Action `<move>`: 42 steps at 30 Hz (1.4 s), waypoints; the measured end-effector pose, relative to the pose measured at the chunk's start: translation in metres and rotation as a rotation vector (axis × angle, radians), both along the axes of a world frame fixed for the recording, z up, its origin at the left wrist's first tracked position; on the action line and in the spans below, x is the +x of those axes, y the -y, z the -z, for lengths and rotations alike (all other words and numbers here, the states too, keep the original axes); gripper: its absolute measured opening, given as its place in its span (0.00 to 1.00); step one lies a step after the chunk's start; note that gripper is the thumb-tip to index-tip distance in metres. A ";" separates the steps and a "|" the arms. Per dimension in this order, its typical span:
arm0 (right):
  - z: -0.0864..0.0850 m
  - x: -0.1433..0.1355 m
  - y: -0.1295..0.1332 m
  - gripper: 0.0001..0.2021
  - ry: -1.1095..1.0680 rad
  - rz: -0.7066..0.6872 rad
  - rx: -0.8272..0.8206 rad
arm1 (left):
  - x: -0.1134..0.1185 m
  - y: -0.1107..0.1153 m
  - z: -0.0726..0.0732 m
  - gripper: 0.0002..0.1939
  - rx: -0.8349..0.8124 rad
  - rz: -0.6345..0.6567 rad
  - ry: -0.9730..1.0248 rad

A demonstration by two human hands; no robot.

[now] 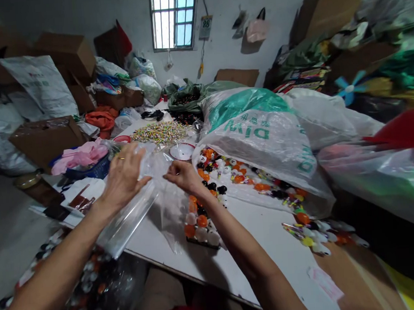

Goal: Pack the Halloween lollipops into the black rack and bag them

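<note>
My right hand (184,176) is closed in a pinch on the edge of a clear plastic bag (170,214), which hangs down over the white table. My left hand (124,176), with a ring on one finger, has its fingers stretched and thumb apart beside the bag's upper part. Under that hand lies a flat stack of clear plastic bags (128,224), reaching past the table's front edge. Beneath my right forearm sits a block of orange, white and black rounded pieces (201,221) in rows on a dark base.
A large white and green sack (254,123) lies on the table (258,236), spilling similar colourful pieces (236,172). Farther back are a heap of small multicoloured parts (159,132) and a white dish (181,151). On the left stand a blue basket (91,170) with pink cloth and a brown jar (35,186).
</note>
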State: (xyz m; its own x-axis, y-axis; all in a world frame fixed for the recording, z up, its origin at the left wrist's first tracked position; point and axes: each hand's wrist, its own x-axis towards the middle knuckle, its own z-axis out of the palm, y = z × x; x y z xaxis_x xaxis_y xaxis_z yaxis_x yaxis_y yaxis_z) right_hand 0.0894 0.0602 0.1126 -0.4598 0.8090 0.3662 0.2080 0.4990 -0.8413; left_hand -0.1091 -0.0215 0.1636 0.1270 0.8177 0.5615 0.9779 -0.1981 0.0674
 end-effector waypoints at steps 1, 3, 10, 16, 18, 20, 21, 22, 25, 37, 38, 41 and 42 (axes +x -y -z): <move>-0.001 -0.008 0.011 0.14 0.072 -0.071 0.075 | 0.005 0.001 0.001 0.22 -0.030 0.064 -0.089; -0.003 -0.019 0.030 0.11 0.210 -0.190 0.206 | 0.010 -0.001 0.004 0.19 -0.216 0.165 -0.196; -0.003 -0.003 -0.012 0.14 0.480 0.027 0.316 | 0.004 -0.025 -0.003 0.06 -0.094 -0.002 0.076; -0.027 0.108 -0.118 0.11 0.407 0.599 0.351 | 0.056 -0.098 -0.006 0.08 0.204 0.170 1.125; -0.018 0.151 -0.135 0.09 0.192 0.716 0.407 | 0.077 -0.123 0.016 0.11 0.037 0.272 1.453; 0.007 0.186 -0.137 0.09 0.006 0.734 0.285 | 0.095 -0.140 0.047 0.13 -0.162 0.316 1.536; 0.023 0.198 -0.134 0.10 -0.075 0.719 0.148 | 0.102 -0.146 0.064 0.14 -0.266 0.316 1.477; 0.041 0.207 -0.130 0.10 -0.148 0.699 -0.004 | 0.107 -0.151 0.082 0.14 -0.372 0.309 1.361; 0.093 0.213 -0.113 0.13 -0.294 0.625 -0.313 | 0.119 -0.161 0.129 0.12 -0.588 0.304 0.892; 0.175 0.205 0.000 0.14 -0.138 0.626 -0.212 | 0.121 -0.100 0.190 0.20 -0.473 0.112 0.756; 0.179 0.204 0.016 0.12 -0.106 0.636 -0.168 | 0.118 -0.083 0.194 0.18 -0.445 0.133 0.792; 0.195 0.196 0.056 0.11 -0.007 0.682 -0.149 | 0.107 -0.041 0.208 0.14 -0.428 0.156 0.793; 0.200 0.193 0.064 0.11 0.024 0.696 -0.160 | 0.103 -0.032 0.211 0.13 -0.470 0.152 0.756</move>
